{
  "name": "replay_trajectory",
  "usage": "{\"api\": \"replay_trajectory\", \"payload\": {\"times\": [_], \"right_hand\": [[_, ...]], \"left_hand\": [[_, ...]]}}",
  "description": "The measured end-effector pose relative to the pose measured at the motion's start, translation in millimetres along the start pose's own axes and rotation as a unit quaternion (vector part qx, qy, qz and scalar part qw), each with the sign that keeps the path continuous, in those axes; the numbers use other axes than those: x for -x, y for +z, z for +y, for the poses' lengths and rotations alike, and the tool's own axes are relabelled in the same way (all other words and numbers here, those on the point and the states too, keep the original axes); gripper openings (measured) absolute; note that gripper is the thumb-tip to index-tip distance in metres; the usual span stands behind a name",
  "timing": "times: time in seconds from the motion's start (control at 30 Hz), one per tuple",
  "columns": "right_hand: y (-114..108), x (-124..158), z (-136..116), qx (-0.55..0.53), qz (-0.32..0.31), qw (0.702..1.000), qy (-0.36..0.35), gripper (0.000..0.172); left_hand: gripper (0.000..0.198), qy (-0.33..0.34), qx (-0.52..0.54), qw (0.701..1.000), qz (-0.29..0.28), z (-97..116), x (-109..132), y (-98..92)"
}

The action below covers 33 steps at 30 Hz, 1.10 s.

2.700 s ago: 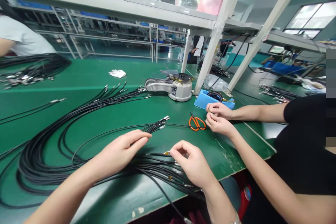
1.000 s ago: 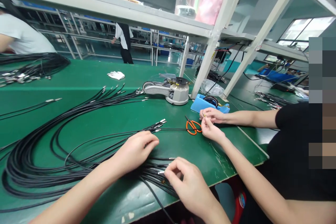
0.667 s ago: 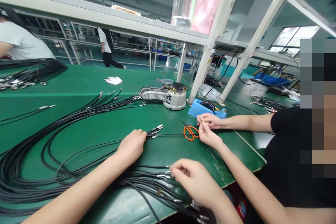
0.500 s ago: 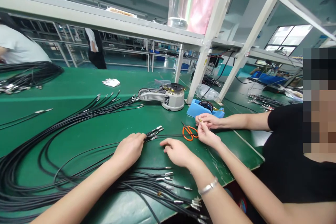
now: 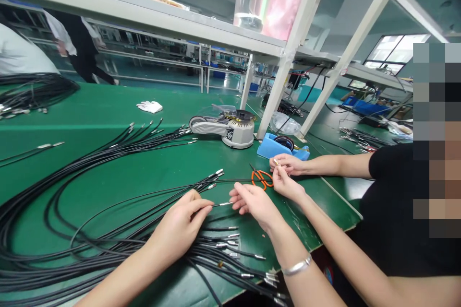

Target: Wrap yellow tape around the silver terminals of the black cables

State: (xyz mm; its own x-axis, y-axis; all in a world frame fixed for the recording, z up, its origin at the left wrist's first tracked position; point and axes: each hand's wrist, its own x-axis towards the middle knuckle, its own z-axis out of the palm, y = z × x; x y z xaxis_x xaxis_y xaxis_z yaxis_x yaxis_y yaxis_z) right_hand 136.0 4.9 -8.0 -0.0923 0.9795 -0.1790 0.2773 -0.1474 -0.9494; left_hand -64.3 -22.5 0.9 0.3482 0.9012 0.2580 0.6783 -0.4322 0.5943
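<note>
Cable: your black cable [image 5: 215, 206] runs out of your left hand toward your right, its metal tip [image 5: 225, 204] held up off the green bench [image 5: 90, 105].
Left hand: your left hand [image 5: 178, 229] is curled nearly shut and appears to pinch the cable near its tip.
Right hand: your right hand [image 5: 254, 204] is open, fingers lightly curved, with the fingertips [image 5: 234, 196] just beside the tip; no firm hold shows.
Loose cables: a cable pile [image 5: 223, 249] lies under your hands with its tips pointing right, probably spread so you can take one end at a time. A second fan of cables [image 5: 144, 141] lies beyond it, ends gathered the same way.
Co-worker: the hands [image 5: 288, 168] at your right pinch a small brass-coloured piece [image 5: 275, 161].
Scissors: the orange scissors [image 5: 262, 178] lie just beyond your right hand, probably within reach of you both.
Tape: a blue holder [image 5: 268, 147] sits near a tape dispenser [image 5: 237, 136]; the dispenser's dark label is too small to read.
</note>
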Motion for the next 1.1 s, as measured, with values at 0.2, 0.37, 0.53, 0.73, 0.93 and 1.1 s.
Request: {"api": "replay_trajectory", "payload": {"times": [0.2, 0.37, 0.53, 0.73, 0.93, 1.1], "right_hand": [[5, 39, -3, -0.182, -0.043, 0.982, 0.014, 0.033], [11, 48, -5, -0.157, 0.006, 0.986, -0.064, 0.023], [10, 51, -3, -0.118, 0.037, 0.989, -0.075, 0.018], [10, 46, -4, -0.129, 0.028, 0.988, -0.077, 0.017], [11, 41, -7, -0.122, 0.006, 0.989, -0.083, 0.019], [-13, -3, -31, -0.201, 0.049, 0.978, -0.029, 0.02]], "left_hand": [[0.025, 0.026, 0.024, 0.999, 0.039, 12, 12, 1.6], [0.027, 0.009, 0.048, 0.998, -0.038, 30, 3, 2.1], [0.024, -0.073, 0.039, 0.991, -0.106, 27, 1, -13.6], [0.03, -0.086, 0.114, 0.982, -0.122, 23, -4, -20.0], [0.027, 0.0, 0.099, 0.994, -0.055, 28, -6, 7.2], [0.023, 0.071, 0.091, 0.991, 0.064, 4, 0, 23.9]]}}
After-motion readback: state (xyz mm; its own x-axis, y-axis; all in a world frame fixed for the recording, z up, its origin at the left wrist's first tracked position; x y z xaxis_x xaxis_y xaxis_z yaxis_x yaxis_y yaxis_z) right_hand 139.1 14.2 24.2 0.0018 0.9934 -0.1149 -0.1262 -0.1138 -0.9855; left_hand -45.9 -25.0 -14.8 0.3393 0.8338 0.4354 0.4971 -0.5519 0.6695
